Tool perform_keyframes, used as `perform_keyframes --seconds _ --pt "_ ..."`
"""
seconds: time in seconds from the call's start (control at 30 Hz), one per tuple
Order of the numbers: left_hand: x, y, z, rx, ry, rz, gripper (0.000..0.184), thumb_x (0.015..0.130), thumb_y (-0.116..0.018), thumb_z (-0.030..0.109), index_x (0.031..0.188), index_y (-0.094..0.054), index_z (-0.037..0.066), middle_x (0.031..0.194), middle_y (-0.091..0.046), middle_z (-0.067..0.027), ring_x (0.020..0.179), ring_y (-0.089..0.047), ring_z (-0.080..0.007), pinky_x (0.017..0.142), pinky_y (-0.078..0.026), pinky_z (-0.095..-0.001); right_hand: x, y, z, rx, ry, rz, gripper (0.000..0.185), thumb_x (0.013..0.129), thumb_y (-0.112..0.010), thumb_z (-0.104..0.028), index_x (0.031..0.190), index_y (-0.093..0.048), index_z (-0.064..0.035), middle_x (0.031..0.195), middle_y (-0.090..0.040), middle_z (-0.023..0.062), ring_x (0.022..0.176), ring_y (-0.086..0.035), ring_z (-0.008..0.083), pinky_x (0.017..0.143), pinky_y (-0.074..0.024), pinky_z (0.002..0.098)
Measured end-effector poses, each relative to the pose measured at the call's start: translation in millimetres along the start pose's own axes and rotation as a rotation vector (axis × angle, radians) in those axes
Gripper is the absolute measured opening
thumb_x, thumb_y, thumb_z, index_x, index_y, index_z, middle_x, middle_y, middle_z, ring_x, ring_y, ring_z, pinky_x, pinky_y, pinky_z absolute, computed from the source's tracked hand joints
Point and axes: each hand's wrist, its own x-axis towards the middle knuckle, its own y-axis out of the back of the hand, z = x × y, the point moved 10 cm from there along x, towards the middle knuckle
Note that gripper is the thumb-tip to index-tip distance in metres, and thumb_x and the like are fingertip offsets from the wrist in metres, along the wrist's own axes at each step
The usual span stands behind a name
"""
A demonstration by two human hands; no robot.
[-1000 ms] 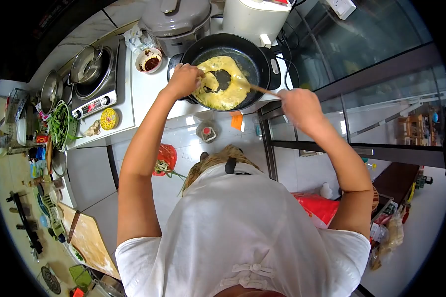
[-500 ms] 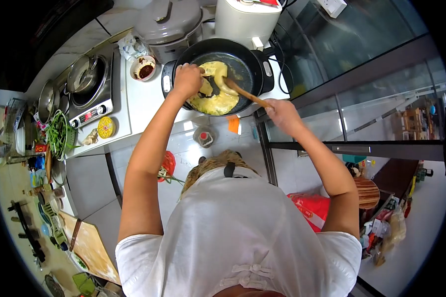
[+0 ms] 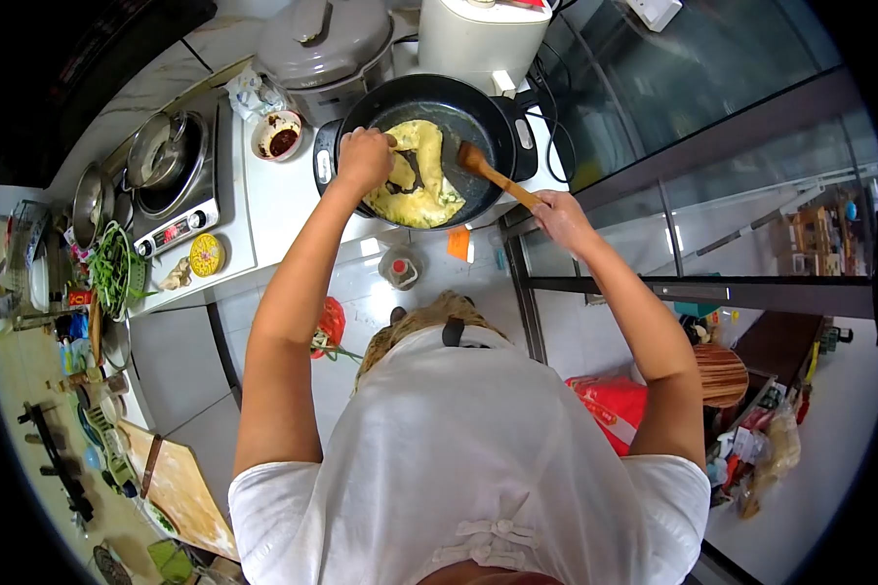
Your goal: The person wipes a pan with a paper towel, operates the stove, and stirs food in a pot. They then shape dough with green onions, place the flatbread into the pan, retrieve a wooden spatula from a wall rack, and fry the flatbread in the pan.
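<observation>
A yellow egg pancake with green flecks (image 3: 421, 206) lies in the black two-handled pan (image 3: 502, 141), its right side folded over and a gap in its middle. My right hand (image 3: 563, 218) is closed round the handle of a wooden spatula (image 3: 502, 180). The spatula's blade is inside the pan, just right of the pancake and apart from it. Over the pan's left side, my left hand (image 3: 365, 161) is closed, with a short pale tip showing beside its fingers. What that hand holds is mostly hidden.
A grey electric cooker (image 3: 324, 44) and a white appliance (image 3: 480, 49) stand behind the pan. To the left are a bowl of dark sauce (image 3: 281, 138), an induction cooker (image 3: 187, 222) bearing a pot, a yellow round tin (image 3: 207, 254) and a basket of greens (image 3: 115, 268).
The spatula has drawn back to the right, off the pancake. The pancake's right side now lies as a longer fold. My left hand has shifted only slightly.
</observation>
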Motion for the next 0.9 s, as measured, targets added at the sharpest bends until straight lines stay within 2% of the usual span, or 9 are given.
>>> perform_keyframes --seconds 0.07,0.17,0.27,0.37,0.47,0.57,0.73,0.83,0.9 --pt "-4 2 2 -0.031 -0.009 -0.006 0.023 0.075 -0.058 0.017 0.095 -0.07 0.015 0.095 -0.063 -0.0079 0.095 -0.056 -0.0254 0.085 -0.042 -0.0392 5 -23 12 0.361 -0.192 -0.139 0.021 0.085 -0.052 -0.012 0.101 -0.061 -0.0015 0.059 -0.05 0.0042 0.046 -0.045 0.0137 0.042 -0.035 0.0275" --pt "-6 8 1 -0.067 -0.005 -0.005 0.023 0.074 -0.06 0.015 0.095 -0.069 0.011 0.094 -0.063 -0.01 0.092 -0.057 -0.0282 0.083 -0.045 -0.0396 15 -32 13 0.528 -0.207 -0.132 0.021 0.086 -0.052 -0.011 0.103 -0.061 -0.0024 0.058 -0.042 -0.0033 0.047 -0.037 0.0055 0.04 -0.0277 0.0219" --pt "-9 12 -4 -0.098 0.016 -0.022 0.023 0.075 -0.059 0.014 0.095 -0.069 0.011 0.094 -0.063 -0.0103 0.093 -0.056 -0.0288 0.084 -0.045 -0.0399 4 -24 -11 0.528 -0.174 -0.118 0.023 0.086 -0.051 -0.011 0.105 -0.06 0.0012 0.061 -0.046 -0.0025 0.049 -0.04 0.0062 0.043 -0.0318 0.0218" --pt "-13 13 -12 -0.173 0.038 0.04 0.024 0.074 -0.058 0.013 0.096 -0.068 0.01 0.094 -0.063 -0.0109 0.093 -0.056 -0.0294 0.085 -0.044 -0.0399 -11 -9 -54 0.18 0.078 -0.081 0.028 0.085 -0.051 -0.012 0.109 -0.058 0.0008 0.064 -0.055 0.0055 0.053 -0.052 0.0158 0.05 -0.0409 0.0282" --pt "-18 25 -20 -0.209 0.104 0.109 0.024 0.074 -0.057 0.012 0.096 -0.068 0.009 0.095 -0.063 -0.0114 0.094 -0.056 -0.0302 0.086 -0.044 -0.0394 -33 -3 -89 -0.302 0.436 0.162 0.028 0.084 -0.051 -0.012 0.109 -0.057 -0.0016 0.073 -0.062 0.0168 0.068 -0.061 0.0297 0.062 -0.0463 0.0387" --pt "-22 35 -34 -0.305 0.171 0.177 0.024 0.074 -0.056 0.012 0.095 -0.067 0.008 0.096 -0.063 -0.0122 0.095 -0.056 -0.0309 0.086 -0.043 -0.039 -55 -28 -110 -0.352 0.447 0.07 0.027 0.082 -0.05 -0.014 0.106 -0.058 -0.0052 0.079 -0.06 0.0222 0.077 -0.059 0.0374 0.069 -0.0456 0.0475" --pt "-26 46 -48 -0.385 0.2 0.276 0.022 0.072 -0.055 0.011 0.09 -0.067 0.008 0.093 -0.063 -0.0133 0.092 -0.056 -0.0312 0.084 -0.043 -0.0398 -49 -76 -107 -0.676 0.451 0.074 0.02 0.083 -0.05 -0.015 0.099 -0.056 -0.0047 0.07 -0.062 0.0147 0.061 -0.062 0.0314 0.053 -0.0493 0.0436" --pt "-30 46 -52 -0.433 0.208 0.264 0.021 0.072 -0.054 0.011 0.088 -0.067 0.007 0.092 -0.063 -0.0135 0.092 -0.056 -0.0314 0.084 -0.043 -0.0397 -48 -74 -100 -0.985 0.424 0.108 0.02 0.083 -0.049 -0.014 0.1 -0.057 -0.0046 0.069 -0.062 0.0145 0.06 -0.063 0.0302 0.051 -0.05 0.0413" --pt "-33 46 -55 -0.445 0.22 0.259 0.021 0.072 -0.054 0.011 0.089 -0.067 0.006 0.092 -0.063 -0.0137 0.091 -0.055 -0.0314 0.084 -0.043 -0.0396 -50 -33 -100 -1.013 0.392 0.257 0.019 0.081 -0.052 -0.011 0.098 -0.058 -0.0046 0.07 -0.062 0.0148 0.061 -0.064 0.0306 0.052 -0.0507 0.0415"
